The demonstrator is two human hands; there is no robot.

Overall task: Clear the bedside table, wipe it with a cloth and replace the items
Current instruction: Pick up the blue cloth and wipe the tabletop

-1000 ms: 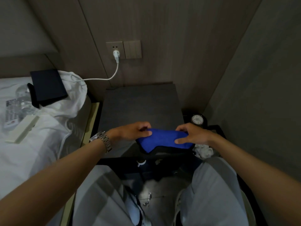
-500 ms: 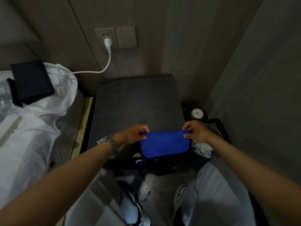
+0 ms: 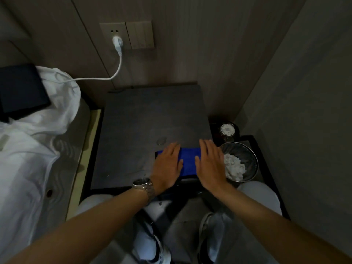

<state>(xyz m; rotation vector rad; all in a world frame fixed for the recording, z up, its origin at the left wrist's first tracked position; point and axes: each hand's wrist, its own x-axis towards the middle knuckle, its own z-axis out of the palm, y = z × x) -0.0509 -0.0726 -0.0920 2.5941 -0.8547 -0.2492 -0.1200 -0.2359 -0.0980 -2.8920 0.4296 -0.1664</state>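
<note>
White bedding point(image 3: 28, 149) at left, dark bedside table point(image 3: 144, 119) in the middle, left hand point(image 3: 168, 165) and right hand point(image 3: 210, 166) both flat, fingers straight, pressing a blue cloth point(image 3: 188, 161) onto its near right corner, bin point(image 3: 245, 159) of crumpled white paper at right.

Low in the middle of the frame, a blue cloth point(image 3: 188, 161) lies flat near the front right corner of the dark bedside table point(image 3: 144, 121). The left hand point(image 3: 168, 165), a metal wristwatch point(image 3: 143, 186) on its wrist, and the right hand point(image 3: 210, 164) press on it with straight fingers, side by side. Right of the table a round bin point(image 3: 249, 155) holds crumpled white paper. At upper left, a white cable point(image 3: 99, 79) runs from a wall socket point(image 3: 112, 33) to white bedding point(image 3: 38, 130), where a dark flat box point(image 3: 21, 90) rests.
</note>
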